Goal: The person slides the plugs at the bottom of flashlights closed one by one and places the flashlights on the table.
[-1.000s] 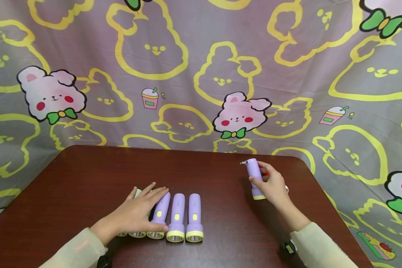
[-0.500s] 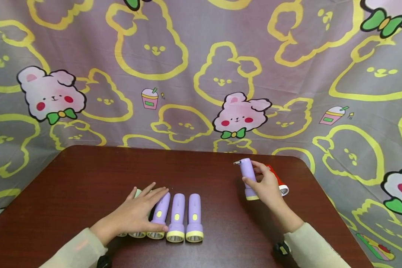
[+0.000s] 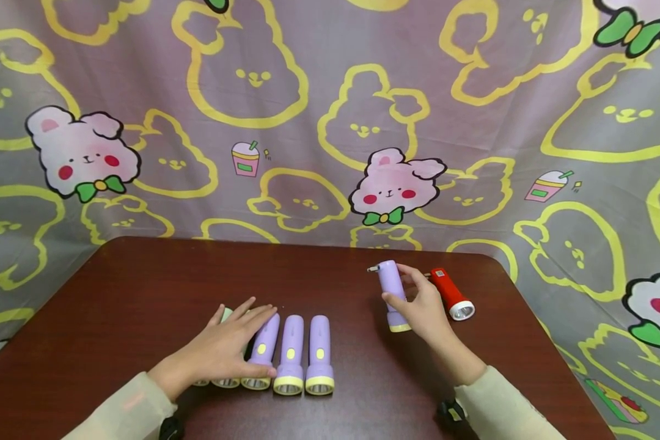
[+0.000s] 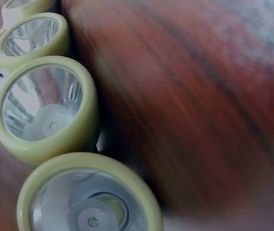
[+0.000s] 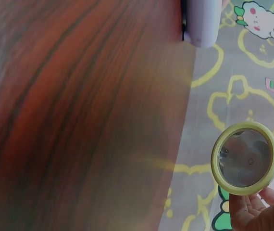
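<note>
My right hand [image 3: 426, 305] grips a purple flashlight [image 3: 392, 281] near upright, lens end down, above the right half of the table. A small metal plug [image 3: 373, 269] juts from its tail. In the right wrist view its yellow-rimmed lens [image 5: 245, 159] faces the camera. My left hand [image 3: 220, 351] lies with spread fingers over the left part of a flashlight row. Two purple flashlights [image 3: 293, 342] show fully to its right; a third purple one [image 3: 266, 339] is partly under it. A pale green tail [image 3: 227, 314] peeks out. Yellow-rimmed heads [image 4: 45, 106] fill the left wrist view's left side.
A red flashlight [image 3: 448, 287] with a white head lies right of my right hand. Everything stands on a dark brown table [image 3: 159, 275] with rounded far corners. A patterned curtain [image 3: 286, 140] hangs behind it.
My right hand has carried the purple flashlight leftward, and the red flashlight behind it has come into full view. The left hand and the row have stayed put.
</note>
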{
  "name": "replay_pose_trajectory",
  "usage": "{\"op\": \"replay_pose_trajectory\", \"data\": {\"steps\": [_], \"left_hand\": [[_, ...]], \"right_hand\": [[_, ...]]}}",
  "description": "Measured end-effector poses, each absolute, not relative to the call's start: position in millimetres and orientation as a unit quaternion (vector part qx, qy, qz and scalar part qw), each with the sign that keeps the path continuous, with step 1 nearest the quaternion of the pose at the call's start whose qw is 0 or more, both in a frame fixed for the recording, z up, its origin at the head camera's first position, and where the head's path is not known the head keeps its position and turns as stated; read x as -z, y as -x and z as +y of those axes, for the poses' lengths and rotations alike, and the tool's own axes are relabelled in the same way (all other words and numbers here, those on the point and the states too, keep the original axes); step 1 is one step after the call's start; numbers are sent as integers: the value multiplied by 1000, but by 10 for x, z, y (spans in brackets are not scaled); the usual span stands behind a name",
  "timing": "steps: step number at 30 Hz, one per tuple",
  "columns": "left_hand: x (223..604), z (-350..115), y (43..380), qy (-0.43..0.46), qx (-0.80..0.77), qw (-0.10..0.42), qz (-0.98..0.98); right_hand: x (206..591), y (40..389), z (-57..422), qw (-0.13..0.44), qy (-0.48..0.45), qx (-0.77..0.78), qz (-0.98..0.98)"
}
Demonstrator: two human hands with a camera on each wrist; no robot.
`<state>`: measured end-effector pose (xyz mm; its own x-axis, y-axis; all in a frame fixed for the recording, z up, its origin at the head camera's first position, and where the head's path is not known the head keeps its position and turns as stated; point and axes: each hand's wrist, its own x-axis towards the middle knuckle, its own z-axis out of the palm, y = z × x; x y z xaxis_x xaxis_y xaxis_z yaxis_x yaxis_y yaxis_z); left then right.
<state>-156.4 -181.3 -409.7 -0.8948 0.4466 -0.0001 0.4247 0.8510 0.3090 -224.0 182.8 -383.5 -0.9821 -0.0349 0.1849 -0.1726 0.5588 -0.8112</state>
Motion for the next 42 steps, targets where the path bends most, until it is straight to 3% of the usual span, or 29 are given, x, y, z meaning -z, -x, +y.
{"op": "replay_pose_trajectory", "data": {"steps": [23,42], "left_hand": [[4085,-1809,1560,-226,-152,36,962],[3978,-1724,1627,-249,-200,-50,946]], "right_hand": [[3867,2072,1570,77,-59,-504,-858],[3868,1975,1417,71,-58,-542,-835]]}}
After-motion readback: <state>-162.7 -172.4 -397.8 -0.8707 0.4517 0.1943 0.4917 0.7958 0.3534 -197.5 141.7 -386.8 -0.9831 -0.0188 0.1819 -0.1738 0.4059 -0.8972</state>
